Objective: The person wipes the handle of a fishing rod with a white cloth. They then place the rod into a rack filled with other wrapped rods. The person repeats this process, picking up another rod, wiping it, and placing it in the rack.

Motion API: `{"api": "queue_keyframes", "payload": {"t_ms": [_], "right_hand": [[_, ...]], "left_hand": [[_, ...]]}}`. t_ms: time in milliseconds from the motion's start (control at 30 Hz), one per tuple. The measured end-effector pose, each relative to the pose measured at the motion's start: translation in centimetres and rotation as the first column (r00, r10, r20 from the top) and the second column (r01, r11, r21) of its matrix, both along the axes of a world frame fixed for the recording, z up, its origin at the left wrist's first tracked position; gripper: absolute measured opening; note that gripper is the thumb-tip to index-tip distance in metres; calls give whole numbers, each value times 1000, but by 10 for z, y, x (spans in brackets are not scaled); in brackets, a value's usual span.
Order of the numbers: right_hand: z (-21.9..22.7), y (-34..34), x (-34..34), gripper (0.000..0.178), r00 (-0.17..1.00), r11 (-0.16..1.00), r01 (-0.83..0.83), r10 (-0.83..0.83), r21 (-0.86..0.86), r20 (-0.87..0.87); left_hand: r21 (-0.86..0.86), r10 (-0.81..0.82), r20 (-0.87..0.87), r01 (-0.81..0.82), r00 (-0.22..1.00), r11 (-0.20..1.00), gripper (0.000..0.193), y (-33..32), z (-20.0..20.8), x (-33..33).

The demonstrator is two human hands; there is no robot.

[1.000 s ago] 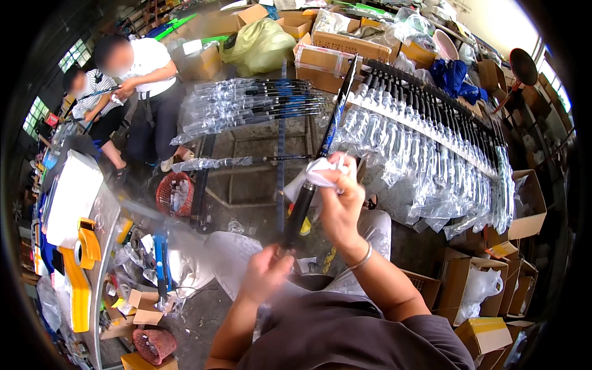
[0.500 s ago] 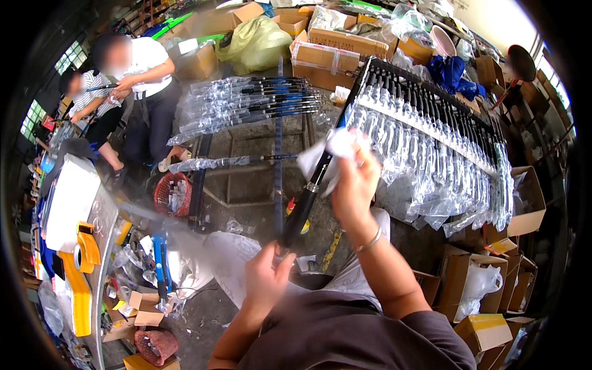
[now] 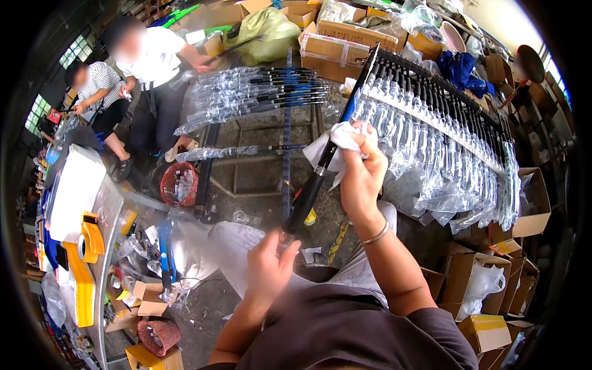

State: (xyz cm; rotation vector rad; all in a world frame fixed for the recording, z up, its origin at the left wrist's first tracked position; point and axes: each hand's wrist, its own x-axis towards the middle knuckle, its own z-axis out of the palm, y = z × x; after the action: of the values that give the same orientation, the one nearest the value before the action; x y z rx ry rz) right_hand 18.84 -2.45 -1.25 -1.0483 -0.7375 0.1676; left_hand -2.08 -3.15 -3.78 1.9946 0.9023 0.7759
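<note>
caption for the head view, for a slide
Left hand holds a dark rod by its lower end; right hand holds a white cloth against it; bagged rods nearby.

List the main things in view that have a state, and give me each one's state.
Left hand: closed on the rod's butt end
Right hand: closed on the cloth
Black rod: slanted, unbagged along its visible length
White cloth: crumpled, against the rod
Racked rods: lined up, partly in clear plastic
Upper red basket: upright, holding small items
Cardboard box: open, white bag inside
</note>
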Motion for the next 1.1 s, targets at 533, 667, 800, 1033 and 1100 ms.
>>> {"api": "queue_keyframes", "payload": {"t_ms": [533,667,800,1033,1100], "right_hand": [[-23,-26,-15,25,987,994,-105,100,36,123],[-42,-20,-15,11,904,939,-284,330,194,-271],[-33,-18,-22,4,617,768,-426,634,479,-467],[-32,-24,-17,11,687,885,-384,463,262,-559],[-26,-27,-18,13,824,957,-290,254,9,-506]], "left_hand": [[-773,-140,389,405,911,488,33,12,1,-9],[-795,-154,507,529,848,296,43,17,-3,-9],[-771,-134,612,625,780,117,51,17,-6,-8],[-789,-111,380,384,918,480,33,19,-12,-3],[-671,-88,214,212,973,711,18,22,-14,3]]}}
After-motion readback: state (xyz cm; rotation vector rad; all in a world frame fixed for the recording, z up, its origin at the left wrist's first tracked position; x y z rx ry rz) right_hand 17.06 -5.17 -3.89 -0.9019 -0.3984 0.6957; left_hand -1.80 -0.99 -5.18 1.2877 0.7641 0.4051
